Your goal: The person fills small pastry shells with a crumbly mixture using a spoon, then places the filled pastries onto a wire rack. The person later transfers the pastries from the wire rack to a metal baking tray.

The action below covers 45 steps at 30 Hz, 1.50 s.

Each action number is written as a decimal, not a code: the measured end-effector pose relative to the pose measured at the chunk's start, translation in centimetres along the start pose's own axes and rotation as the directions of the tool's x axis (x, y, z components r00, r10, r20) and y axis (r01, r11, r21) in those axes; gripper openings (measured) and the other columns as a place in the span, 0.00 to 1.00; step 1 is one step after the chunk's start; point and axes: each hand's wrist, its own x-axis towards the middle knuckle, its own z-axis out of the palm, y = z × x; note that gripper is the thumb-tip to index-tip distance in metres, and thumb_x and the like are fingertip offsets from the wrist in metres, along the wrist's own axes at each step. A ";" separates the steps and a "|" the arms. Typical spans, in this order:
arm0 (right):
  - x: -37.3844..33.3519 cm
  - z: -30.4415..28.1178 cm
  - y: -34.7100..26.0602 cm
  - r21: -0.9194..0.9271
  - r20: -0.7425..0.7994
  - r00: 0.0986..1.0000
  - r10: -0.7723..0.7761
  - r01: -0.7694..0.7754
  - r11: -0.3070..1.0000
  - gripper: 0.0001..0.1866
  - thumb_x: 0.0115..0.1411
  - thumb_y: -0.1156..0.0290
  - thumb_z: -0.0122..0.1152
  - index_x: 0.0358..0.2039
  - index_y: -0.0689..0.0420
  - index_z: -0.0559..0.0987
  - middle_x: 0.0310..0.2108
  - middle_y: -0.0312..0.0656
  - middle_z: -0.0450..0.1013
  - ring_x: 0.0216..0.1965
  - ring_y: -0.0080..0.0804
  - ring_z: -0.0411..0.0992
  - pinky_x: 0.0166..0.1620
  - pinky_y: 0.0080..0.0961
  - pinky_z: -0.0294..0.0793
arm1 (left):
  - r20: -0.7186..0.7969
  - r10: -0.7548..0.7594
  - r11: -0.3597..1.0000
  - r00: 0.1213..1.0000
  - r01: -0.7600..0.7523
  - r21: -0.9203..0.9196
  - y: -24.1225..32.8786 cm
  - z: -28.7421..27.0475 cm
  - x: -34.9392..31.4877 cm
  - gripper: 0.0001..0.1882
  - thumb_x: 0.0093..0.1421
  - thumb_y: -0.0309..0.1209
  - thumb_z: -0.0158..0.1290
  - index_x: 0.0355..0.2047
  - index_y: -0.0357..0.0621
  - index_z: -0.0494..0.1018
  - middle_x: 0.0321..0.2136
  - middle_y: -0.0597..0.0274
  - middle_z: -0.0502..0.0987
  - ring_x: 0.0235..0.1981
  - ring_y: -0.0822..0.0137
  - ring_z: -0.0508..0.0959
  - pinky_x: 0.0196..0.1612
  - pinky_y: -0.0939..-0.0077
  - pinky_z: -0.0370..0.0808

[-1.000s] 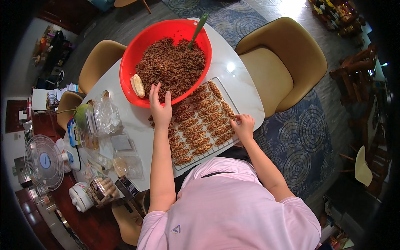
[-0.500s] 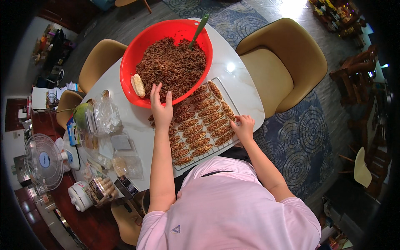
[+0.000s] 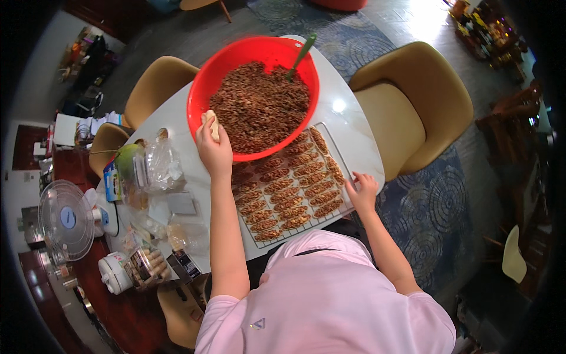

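Note:
My left hand (image 3: 214, 150) is closed around a stack of pale boat-shaped shells (image 3: 212, 123) at the near left rim of a big red bowl (image 3: 195, 97). Dark brown crumbly mixture (image 3: 259, 106) fills much of that bowl, and a green-handled utensil (image 3: 303, 54) stands in it, its lower end hidden. Below the bowl lies a wire rack (image 3: 331, 134) covered with rows of boat-shaped pieces (image 3: 289, 202) topped with brown bits. Beside the rack's right edge, my right hand (image 3: 364, 192) has its fingers apart and holds nothing.
Clear plastic containers and bags (image 3: 162, 165), a green round fruit (image 3: 126, 159) and a jar of pale sticks (image 3: 147, 266) crowd the table's left side. A fan (image 3: 66, 219) stands further left. Tan chairs (image 3: 413, 112) flank the white table (image 3: 359, 127).
My left hand has closed on the pale shell stack, lifting it at the bowl's rim. My right hand has moved off the rack's edge pieces, its fingers spreading. The whole view has shifted slightly.

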 end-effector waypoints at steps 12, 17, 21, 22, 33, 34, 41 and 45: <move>8.8 -3.8 -6.0 0.080 -0.180 0.966 -0.188 0.205 0.976 0.10 0.51 0.69 0.62 0.34 0.55 0.79 0.26 0.35 0.71 0.34 0.32 0.69 0.41 0.30 0.61 | 0.266 -0.285 0.862 0.921 0.124 0.491 -4.5 1.4 3.3 0.33 0.47 0.33 0.59 0.55 0.46 0.64 0.40 0.49 0.70 0.43 0.49 0.73 0.46 0.59 0.71; 13.0 -3.3 -10.6 0.244 -0.158 0.945 -0.288 0.320 0.916 0.10 0.50 0.69 0.63 0.35 0.54 0.80 0.26 0.35 0.71 0.34 0.32 0.69 0.41 0.30 0.62 | 0.256 -0.246 0.914 0.935 0.137 0.381 -6.3 0.8 3.4 0.34 0.45 0.32 0.62 0.53 0.41 0.65 0.38 0.49 0.73 0.40 0.51 0.75 0.45 0.60 0.71; 16.3 -2.4 -15.8 0.106 -0.081 0.868 -0.489 0.496 0.862 0.12 0.51 0.67 0.63 0.36 0.56 0.80 0.27 0.37 0.72 0.34 0.34 0.69 0.41 0.30 0.64 | 0.219 -0.323 0.919 0.921 0.250 0.304 -6.8 0.1 3.6 0.30 0.46 0.37 0.62 0.50 0.41 0.69 0.36 0.53 0.76 0.38 0.56 0.76 0.42 0.64 0.72; 16.9 -2.1 -16.8 0.040 -0.056 0.841 -0.538 0.541 0.840 0.13 0.51 0.66 0.63 0.36 0.56 0.80 0.27 0.37 0.73 0.34 0.34 0.69 0.41 0.31 0.65 | 0.205 -0.337 0.923 0.919 0.280 0.263 -6.8 -0.2 3.6 0.30 0.47 0.38 0.62 0.49 0.41 0.70 0.36 0.53 0.77 0.37 0.57 0.77 0.41 0.65 0.72; 24.5 1.6 -19.5 0.194 0.331 0.794 -0.509 0.471 0.860 0.08 0.51 0.68 0.57 0.27 0.60 0.79 0.22 0.50 0.73 0.27 0.50 0.72 0.33 0.41 0.70 | 0.668 -0.399 -0.006 0.628 0.727 -0.687 -6.2 -3.6 2.3 0.15 0.59 0.27 0.52 0.47 0.42 0.71 0.36 0.62 0.77 0.35 0.71 0.77 0.35 0.82 0.74; 25.7 1.0 -20.6 0.208 0.402 0.818 -0.411 0.356 0.911 0.09 0.52 0.68 0.56 0.27 0.61 0.78 0.23 0.52 0.73 0.27 0.51 0.72 0.33 0.43 0.71 | 0.662 -0.397 -0.035 0.636 0.710 -0.703 -6.0 -3.8 1.8 0.15 0.59 0.26 0.52 0.48 0.41 0.70 0.38 0.62 0.77 0.36 0.70 0.77 0.36 0.82 0.75; 35.4 8.7 -22.3 -0.075 0.214 0.878 -0.428 0.451 0.889 0.10 0.53 0.65 0.57 0.31 0.57 0.81 0.26 0.53 0.74 0.30 0.49 0.74 0.34 0.40 0.72 | 0.677 -0.373 -0.088 0.634 0.703 -0.706 -2.7 -3.3 -0.2 0.18 0.56 0.21 0.53 0.48 0.40 0.68 0.41 0.58 0.75 0.44 0.63 0.76 0.49 0.74 0.74; 38.3 15.2 -21.2 -0.011 0.468 0.844 -0.262 0.302 0.953 0.11 0.48 0.64 0.61 0.28 0.59 0.81 0.26 0.51 0.76 0.31 0.48 0.75 0.36 0.40 0.73 | 0.665 -0.380 -0.011 0.643 0.716 -0.698 -2.4 -3.3 -0.9 0.19 0.58 0.25 0.53 0.50 0.38 0.66 0.40 0.58 0.75 0.39 0.66 0.77 0.43 0.77 0.75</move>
